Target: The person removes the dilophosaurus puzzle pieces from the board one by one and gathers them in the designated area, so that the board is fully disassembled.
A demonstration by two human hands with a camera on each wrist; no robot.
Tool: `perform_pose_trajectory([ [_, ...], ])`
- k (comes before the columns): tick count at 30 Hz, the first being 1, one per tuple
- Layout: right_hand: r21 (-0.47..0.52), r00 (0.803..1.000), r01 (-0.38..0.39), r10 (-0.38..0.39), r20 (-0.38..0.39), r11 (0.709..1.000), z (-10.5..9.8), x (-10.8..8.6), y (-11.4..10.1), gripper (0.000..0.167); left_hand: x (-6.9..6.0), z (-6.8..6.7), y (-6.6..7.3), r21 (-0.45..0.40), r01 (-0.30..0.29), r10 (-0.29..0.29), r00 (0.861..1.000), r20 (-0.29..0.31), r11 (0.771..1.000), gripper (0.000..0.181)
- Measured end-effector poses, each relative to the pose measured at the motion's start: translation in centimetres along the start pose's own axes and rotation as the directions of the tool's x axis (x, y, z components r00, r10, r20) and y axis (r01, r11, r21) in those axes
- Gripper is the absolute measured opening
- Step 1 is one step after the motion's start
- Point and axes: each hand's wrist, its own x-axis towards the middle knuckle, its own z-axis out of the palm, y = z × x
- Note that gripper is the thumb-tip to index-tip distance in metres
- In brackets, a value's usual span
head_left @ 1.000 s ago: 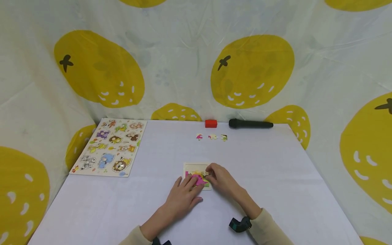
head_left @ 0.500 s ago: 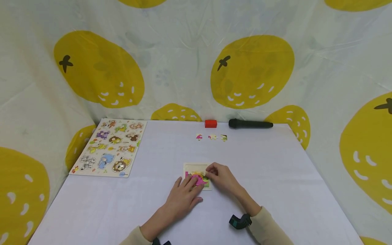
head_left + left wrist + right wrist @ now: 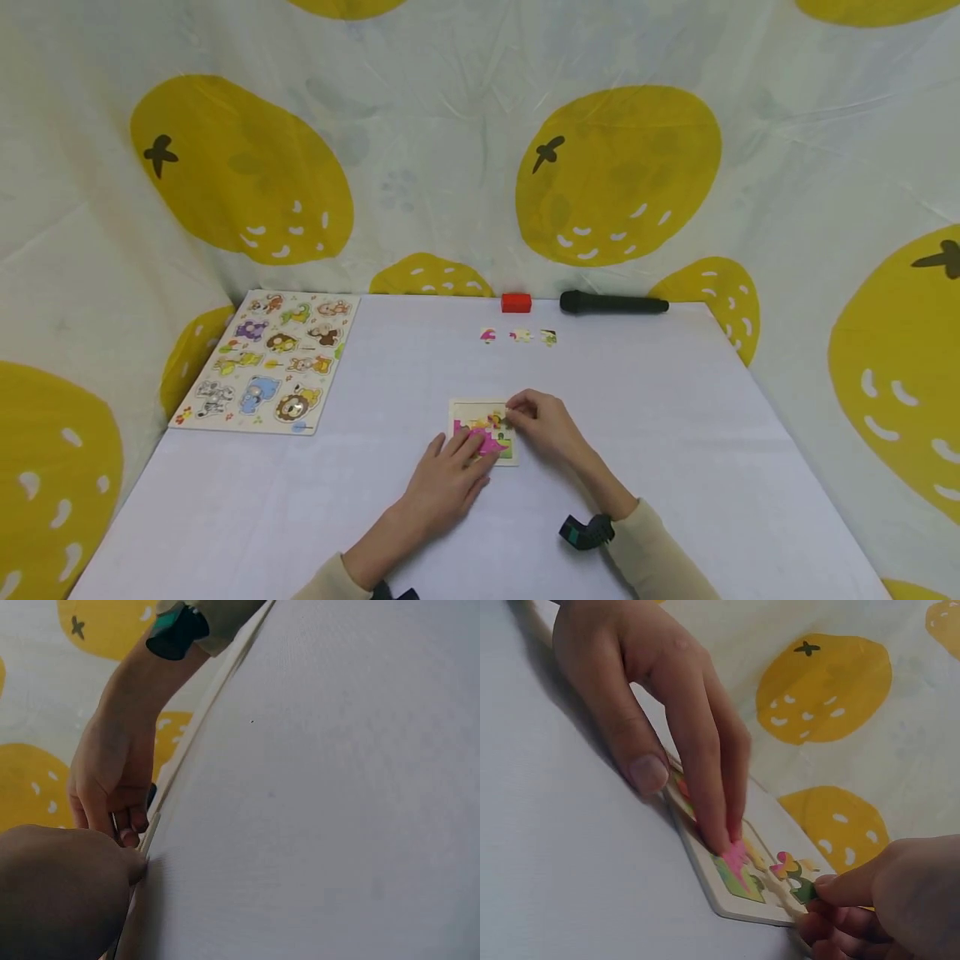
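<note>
A small jigsaw puzzle tray [image 3: 471, 409] lies on the table before me, partly filled with pink, yellow and green pieces. My left hand [image 3: 444, 483] rests its outstretched fingertips on the assembled pink part. At the tray's right side my right hand [image 3: 546, 423] pinches a puzzle piece [image 3: 795, 879] between thumb and finger. In the right wrist view that piece shows green, pink and yellow, tilted above the tray's bare upper area. In the left wrist view my left hand [image 3: 64, 889] blocks most of the tray.
Three loose puzzle pieces lie in a row farther back, among them a pink one [image 3: 488, 335]. Behind them are a red block [image 3: 516, 303] and a black microphone [image 3: 615, 303]. A large animal puzzle board [image 3: 258, 362] lies at the left on the white-covered table [image 3: 675, 433].
My right hand has lifted slightly and moved up along the tray's right side, turning the pinched piece clear of the filled part. The left hand's fingers stay on the puzzle; its thumb has drawn in.
</note>
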Motion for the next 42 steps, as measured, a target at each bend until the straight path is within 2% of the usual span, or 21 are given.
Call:
perform_pose_trajectory([
  [7,0.092,0.995,-0.094,0.096,-0.009,0.991,-0.9,1.2,-0.1,0.013,0.0,-0.1,-0.4,-0.004,-0.012,0.011,0.998,-0.066,1.0,0.033],
  [12,0.132,0.994,-0.098,0.104,-0.035,0.986,-1.5,2.1,0.2,0.016,0.0,-0.1,-0.5,-0.028,-0.016,0.012,0.993,-0.116,0.999,0.029],
  [16,0.105,0.992,-0.109,0.115,-0.055,0.988,-2.1,2.9,0.4,0.018,-0.1,-0.2,-0.8,-0.085,0.0,-0.014,0.987,-0.162,0.996,0.029],
  [23,0.114,0.988,-0.111,0.122,-0.092,0.987,-3.2,4.2,1.1,0.023,-0.3,-0.4,-1.4,-0.146,0.046,-0.074,0.977,-0.198,0.988,0.036],
  [26,0.124,0.983,-0.13,0.145,-0.115,0.984,-3.5,4.9,1.8,0.025,-0.3,-0.3,-1.6,-0.164,0.063,-0.096,0.976,-0.196,0.984,0.039],
  [32,0.145,0.969,-0.165,0.188,-0.163,0.976,-4.5,6.0,3.0,0.025,-0.4,-0.3,-1.5,-0.188,0.11,-0.137,0.981,-0.138,0.976,0.041],
  [36,0.153,0.962,-0.175,0.201,-0.182,0.973,-5.2,6.5,3.6,0.026,-0.4,-0.4,-1.4,-0.185,0.126,-0.147,0.983,-0.105,0.975,0.04],
  [42,0.133,0.953,-0.183,0.209,-0.22,0.974,-5.8,6.8,4.3,0.026,-0.4,-0.5,-1.4,-0.174,0.132,-0.15,0.985,-0.091,0.976,0.04],
])
